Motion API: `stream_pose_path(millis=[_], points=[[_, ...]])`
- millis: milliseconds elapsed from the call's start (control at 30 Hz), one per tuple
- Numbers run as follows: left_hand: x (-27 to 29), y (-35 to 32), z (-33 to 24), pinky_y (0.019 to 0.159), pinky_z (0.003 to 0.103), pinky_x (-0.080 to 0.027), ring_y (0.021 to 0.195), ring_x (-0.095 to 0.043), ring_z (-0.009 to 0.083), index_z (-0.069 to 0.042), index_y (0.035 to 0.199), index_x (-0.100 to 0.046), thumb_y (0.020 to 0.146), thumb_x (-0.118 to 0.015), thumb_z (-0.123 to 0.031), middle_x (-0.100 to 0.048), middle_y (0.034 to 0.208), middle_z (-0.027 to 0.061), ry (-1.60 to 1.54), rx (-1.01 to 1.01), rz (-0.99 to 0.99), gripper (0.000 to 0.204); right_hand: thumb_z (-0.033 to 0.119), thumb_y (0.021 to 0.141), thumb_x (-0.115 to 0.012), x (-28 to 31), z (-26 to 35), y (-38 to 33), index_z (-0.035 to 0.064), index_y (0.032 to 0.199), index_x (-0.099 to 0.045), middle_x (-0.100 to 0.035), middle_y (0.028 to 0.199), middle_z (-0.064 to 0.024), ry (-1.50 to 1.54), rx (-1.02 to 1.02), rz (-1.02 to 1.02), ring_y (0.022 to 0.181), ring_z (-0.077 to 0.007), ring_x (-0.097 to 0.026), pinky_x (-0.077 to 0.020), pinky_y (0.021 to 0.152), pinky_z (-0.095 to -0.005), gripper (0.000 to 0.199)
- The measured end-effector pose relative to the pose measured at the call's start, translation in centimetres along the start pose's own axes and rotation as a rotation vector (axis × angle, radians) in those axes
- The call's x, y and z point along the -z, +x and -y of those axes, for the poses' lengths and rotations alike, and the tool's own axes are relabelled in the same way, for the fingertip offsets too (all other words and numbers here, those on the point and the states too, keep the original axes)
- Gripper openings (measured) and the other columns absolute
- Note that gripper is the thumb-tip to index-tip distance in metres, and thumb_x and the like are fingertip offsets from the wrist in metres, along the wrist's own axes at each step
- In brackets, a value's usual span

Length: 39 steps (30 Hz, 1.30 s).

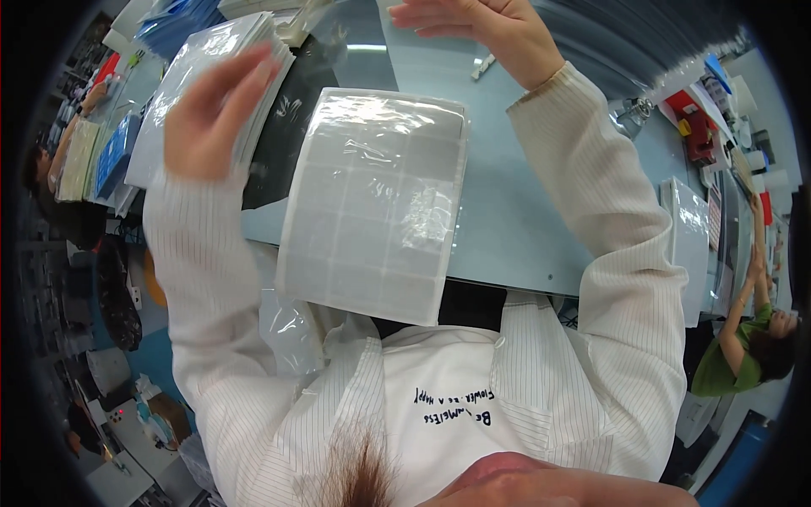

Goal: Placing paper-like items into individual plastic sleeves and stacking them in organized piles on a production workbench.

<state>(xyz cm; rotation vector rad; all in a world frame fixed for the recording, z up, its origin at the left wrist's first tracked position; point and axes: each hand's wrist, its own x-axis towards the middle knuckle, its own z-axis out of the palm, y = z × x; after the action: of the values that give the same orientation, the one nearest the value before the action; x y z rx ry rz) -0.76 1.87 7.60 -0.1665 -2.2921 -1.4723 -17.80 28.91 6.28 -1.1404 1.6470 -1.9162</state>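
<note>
A flat pack in shiny clear film [363, 203], with a grid of pale grey squares showing through, lies in front of me. Its near end juts past the table edge toward my body. Neither hand touches it. My left hand [218, 114], blurred by motion, is raised over a pile of white film-wrapped sheets [198, 63] at the left. Its fingers are stretched out and nothing shows in them; whether they touch the pile I cannot tell. My right hand [486, 25] is beyond the pack at the far edge of view, fingers extended and partly cut off, holding nothing visible.
Blue packs [177, 25] lie at the far left. A dark glossy sheet [291, 110] is under the pack's left side. Dark ribbed film or curtain [642, 34] hangs at the far right, near a small metal part [634, 111]. Another person [743, 355] works at the right.
</note>
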Motion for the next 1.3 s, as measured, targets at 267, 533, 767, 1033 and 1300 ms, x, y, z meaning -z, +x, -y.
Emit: stream_pose_path(millis=[267,533,767,1033,1300], points=[[7.6,-24.9,8.4,0.082,0.041,-0.057,0.102,-0.066,0.0309,0.003,0.119,-0.061,0.089,-0.046,-0.068,-0.064,0.117,0.0193,-0.315,1.105,0.655,0.078,0.027,0.105,-0.042,-0.2,1.4,0.0,-0.0077,0.125,-0.056,-0.064,0.121,-0.0194,0.108,-0.102,0.038,0.113,-0.0273,-0.062,-0.0488,0.1,-0.035,0.042],[-6.1,-27.6,6.7,0.096,0.06,-0.049,0.127,-0.05,0.0374,-0.004,0.141,-0.041,0.091,-0.053,-0.058,-0.052,0.137,0.0183,-1.294,0.635,-0.008,0.074,0.028,0.105,-0.043,-0.2,1.1,-0.4,-0.007,0.129,-0.053,-0.061,0.127,-0.0187,0.009,-0.083,0.111,0.117,-0.0252,-0.06,-0.047,0.102,-0.0342,0.044],[-5.3,-24.0,2.4,0.076,0.047,-0.062,0.103,-0.067,0.0331,0.004,0.131,-0.046,0.101,-0.043,-0.041,-0.065,0.114,0.0209,-1.121,0.86,-0.178,0.054,0.023,0.103,-0.047,-2.0,0.5,-2.3,-0.0041,0.126,-0.06,-0.061,0.127,-0.0153,-0.238,0.158,0.145,0.117,-0.023,-0.059,-0.0466,0.099,-0.03,0.037],[-6.0,-23.5,2.1,0.072,0.043,-0.063,0.096,-0.07,0.0319,0.008,0.127,-0.047,0.1,-0.043,-0.031,-0.066,0.109,0.0228,-0.931,0.927,-0.209,0.048,0.032,0.101,-0.048,-6.4,0.4,-7.5,0.0025,0.129,-0.058,-0.063,0.126,-0.0143,-0.762,0.209,0.198,0.116,-0.0287,-0.061,-0.0482,0.1,-0.0364,0.042],[-6.0,-23.6,2.1,0.071,0.043,-0.064,0.094,-0.07,0.0326,0.008,0.128,-0.046,0.1,-0.043,-0.032,-0.067,0.109,0.0229,-0.93,0.914,-0.207,0.048,0.041,0.094,-0.049,-10.3,-3.9,-11.5,0.0027,0.136,-0.05,-0.056,0.135,-0.0128,-1.175,0.429,0.166,0.128,-0.0286,-0.052,-0.0406,0.109,-0.0416,0.057]])
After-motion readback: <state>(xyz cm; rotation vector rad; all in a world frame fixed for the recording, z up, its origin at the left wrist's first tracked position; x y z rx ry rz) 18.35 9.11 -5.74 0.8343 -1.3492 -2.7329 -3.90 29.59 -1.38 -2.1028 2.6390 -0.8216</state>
